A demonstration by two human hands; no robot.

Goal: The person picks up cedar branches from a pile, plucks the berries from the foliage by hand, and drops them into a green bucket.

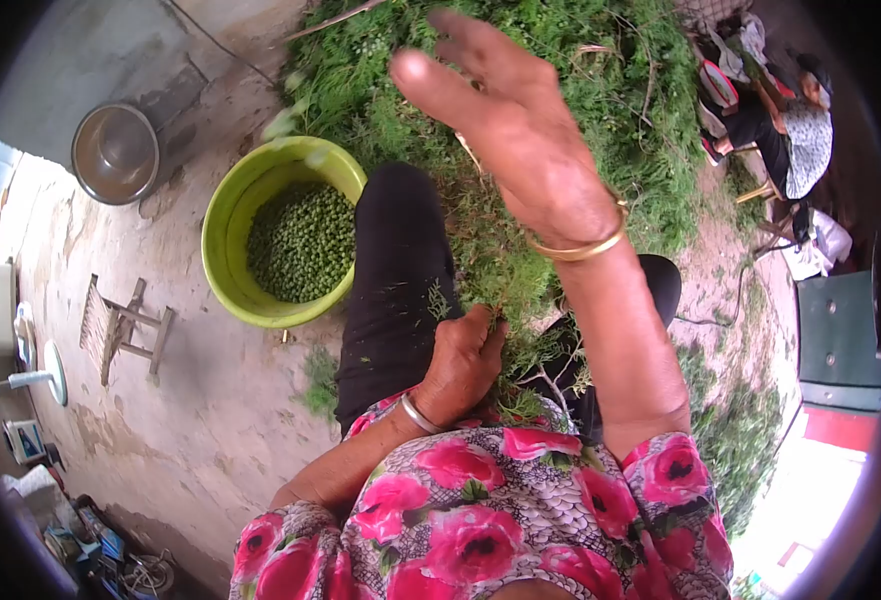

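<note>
My left hand (463,365), with a silver bracelet at the wrist, is closed around a leafy green branch (525,385) across my lap. Raised high in front of me is my right hand (520,120), wearing a gold bangle; its thumb and fingers are apart and I see nothing between them. A lime-green tub (222,240) stands left of my knee, partly filled with small round green berries (300,243). Blurred pale green bits (285,122) show in the air near the tub's far rim.
A large heap of cut green branches (600,60) lies ahead. To the left are a metal basin (115,155) and a low wooden stool (123,330). Another person (800,140) sits at the far right. A dark green box-like object (840,330) stands on the right.
</note>
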